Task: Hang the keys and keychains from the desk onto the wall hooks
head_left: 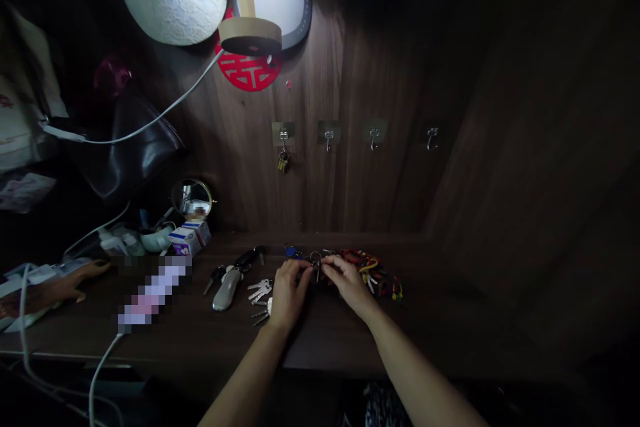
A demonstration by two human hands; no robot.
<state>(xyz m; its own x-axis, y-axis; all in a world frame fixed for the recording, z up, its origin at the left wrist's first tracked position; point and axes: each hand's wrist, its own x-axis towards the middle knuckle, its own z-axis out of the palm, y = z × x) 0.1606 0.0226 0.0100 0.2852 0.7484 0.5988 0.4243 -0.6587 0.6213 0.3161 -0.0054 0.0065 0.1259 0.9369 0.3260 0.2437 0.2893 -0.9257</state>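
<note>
Close together above the dark wooden shelf, my left hand [291, 288] and my right hand [347, 283] both pinch a metal key ring [315, 256] with a key [318, 272] hanging from it. Fingertips cover part of the ring. Left of my left hand lie loose silver keys [260, 289], a grey oval fob [227, 288] and a black car key [247, 256]. A blue round tag [291, 251] sits just behind my left fingers. Beside and partly behind my right hand is a tangle of colourful cords [371, 263] with keys among them.
Metal hooks [329, 139] line the wall behind, and the leftmost carries a bunch of small keys [283, 163]. A lamp [251, 35] hangs above. To the left are a round mirror [193, 199], small boxes [189, 238], white cables [103, 360] and a black bag [133, 140].
</note>
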